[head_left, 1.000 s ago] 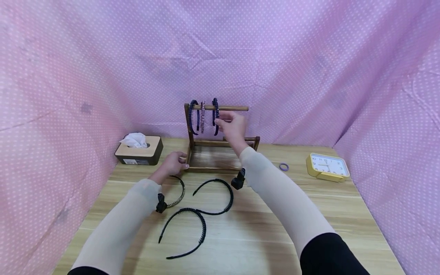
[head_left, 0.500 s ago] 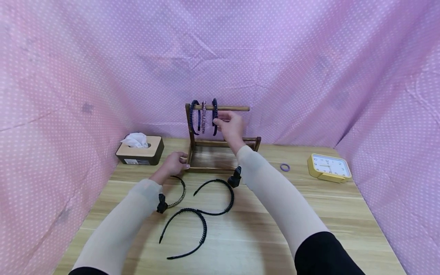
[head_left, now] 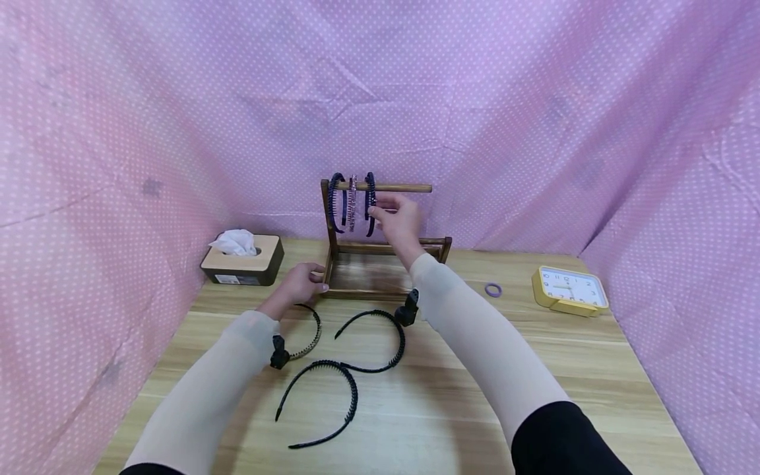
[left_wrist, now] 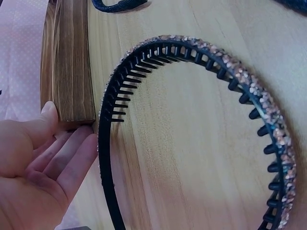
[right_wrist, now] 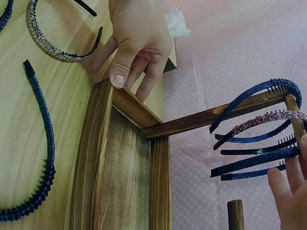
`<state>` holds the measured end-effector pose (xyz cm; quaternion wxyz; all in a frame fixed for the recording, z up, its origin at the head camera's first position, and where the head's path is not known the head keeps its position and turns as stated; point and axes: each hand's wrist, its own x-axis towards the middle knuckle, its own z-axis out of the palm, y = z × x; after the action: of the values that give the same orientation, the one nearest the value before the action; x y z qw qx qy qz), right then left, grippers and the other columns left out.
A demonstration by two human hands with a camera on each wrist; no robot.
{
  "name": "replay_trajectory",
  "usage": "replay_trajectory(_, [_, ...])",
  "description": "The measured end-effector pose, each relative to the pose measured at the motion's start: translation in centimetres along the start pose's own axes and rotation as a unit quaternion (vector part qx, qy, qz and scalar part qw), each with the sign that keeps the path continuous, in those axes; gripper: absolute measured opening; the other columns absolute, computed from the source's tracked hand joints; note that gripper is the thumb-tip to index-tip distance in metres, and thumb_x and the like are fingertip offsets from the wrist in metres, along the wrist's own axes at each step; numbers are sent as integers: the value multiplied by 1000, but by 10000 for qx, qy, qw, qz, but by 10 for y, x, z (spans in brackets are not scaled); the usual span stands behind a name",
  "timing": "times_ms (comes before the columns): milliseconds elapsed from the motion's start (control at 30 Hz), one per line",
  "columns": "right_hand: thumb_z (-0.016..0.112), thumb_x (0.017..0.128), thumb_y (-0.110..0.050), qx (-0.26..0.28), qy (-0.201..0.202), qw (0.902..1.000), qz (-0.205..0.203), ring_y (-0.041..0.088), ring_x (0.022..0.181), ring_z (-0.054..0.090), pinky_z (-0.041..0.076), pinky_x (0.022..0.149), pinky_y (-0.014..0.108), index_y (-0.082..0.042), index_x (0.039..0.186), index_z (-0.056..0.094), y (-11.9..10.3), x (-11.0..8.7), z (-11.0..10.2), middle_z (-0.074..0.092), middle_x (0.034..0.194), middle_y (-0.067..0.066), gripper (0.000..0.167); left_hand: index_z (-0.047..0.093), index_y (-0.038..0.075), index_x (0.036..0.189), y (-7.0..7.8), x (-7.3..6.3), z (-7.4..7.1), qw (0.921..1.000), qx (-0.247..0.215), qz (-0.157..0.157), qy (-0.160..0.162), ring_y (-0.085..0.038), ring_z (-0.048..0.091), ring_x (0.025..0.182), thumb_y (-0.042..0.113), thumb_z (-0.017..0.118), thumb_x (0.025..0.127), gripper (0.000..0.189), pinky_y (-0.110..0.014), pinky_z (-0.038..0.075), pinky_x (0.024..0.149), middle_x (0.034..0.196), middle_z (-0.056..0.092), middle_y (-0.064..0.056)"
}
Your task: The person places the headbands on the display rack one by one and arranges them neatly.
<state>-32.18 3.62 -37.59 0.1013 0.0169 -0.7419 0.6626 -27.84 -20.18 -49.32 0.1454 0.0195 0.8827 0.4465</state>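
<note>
My right hand pinches a dark blue headband that hangs over the top rod of a wooden rack. Further left on that rod hang a pink glittery headband and another dark blue headband. With thumb and fingers, my left hand grips the left front corner of the rack; the left wrist view shows the thumb against its wood. Close to that hand a glittery toothed headband lies on the table.
Two dark headbands lie in front of the rack, one nearer and one farther. A tissue box stands at the left. On the right are a purple hair tie and a yellow clock. Pink dotted cloth hangs behind.
My right hand has slid the dark blue headband slightly left along the rod, toward the pink one. My left hand keeps its grip on the rack's corner.
</note>
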Motion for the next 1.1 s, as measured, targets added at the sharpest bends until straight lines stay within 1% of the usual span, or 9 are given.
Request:
replay_trajectory(133, [81,88,-4,-131,-30,9999,-79,18,92,72,64,78,34,-7,116,76,0,0,-2,76,108,10,29,47,-6,147,-3,0,-1,9999,-110,34,-97,-40,69,108,8,70,97,57,-38,64,75,139,57,-34])
replay_trajectory(267, [82,88,-7,-289,-62,9994,-181,18,91,73,64,75,29,-9,116,77,-1,-2,-4,77,106,9,29,45,-6,149,-2,-4,-3,9996,-221,53,-176,-39,70,106,9,69,98,58,-41,64,80,141,55,-34])
replay_trajectory(400, [83,87,-9,-404,-124,9987,-292,17,91,73,62,72,24,-9,116,77,-3,-3,-7,78,105,9,29,47,-10,146,-2,-8,-3,9996,-194,164,-115,-35,71,101,8,68,98,55,-39,64,79,136,57,-35])
replay_trajectory(500, [83,88,-10,-381,-227,9981,-431,18,92,73,62,74,25,-6,116,76,-4,-2,-11,77,107,10,30,50,-12,142,-2,-8,-2,9996,-220,197,-44,-34,70,104,7,68,98,52,-38,64,79,133,60,-33])
replay_trajectory(600, [82,88,-10,-417,-349,9967,-607,21,96,73,62,76,27,-5,117,75,-5,-2,-19,76,111,13,30,52,-12,140,-5,-7,-2,9994,-263,230,-41,-37,69,108,6,68,97,50,-39,64,82,131,61,-33])
replay_trajectory(800, [82,90,-16,-734,-647,9923,-755,23,103,72,61,83,31,-10,119,75,-9,-11,-50,74,116,11,31,55,-14,136,-10,-7,-3,9987,22,509,-23,-40,68,110,5,71,95,48,-38,63,85,127,64,-32])
replay_trajectory(967, [82,89,-17,-1144,-805,9866,-844,27,105,71,60,85,26,-8,121,74,-7,-22,-89,74,119,14,35,56,-13,137,-11,-9,-3,9983,26,577,22,-39,68,112,7,70,96,47,-39,62,87,125,66,-31])
replay_trajectory(1067, [81,90,-18,-1397,-908,9835,-704,26,103,71,60,83,23,-5,122,73,-1,-32,-116,73,119,15,35,56,-12,137,-11,-11,-2,9981,75,610,57,-38,68,112,8,69,97,47,-38,62,86,124,67,-30])
replay_trajectory(1100, [80,91,-19,-1442,-966,9830,-592,25,103,71,61,83,25,-5,123,72,2,-35,-125,73,120,15,36,56,-12,137,-11,-11,-2,9982,50,602,65,-38,68,111,7,69,97,47,-38,62,86,123,67,-30])
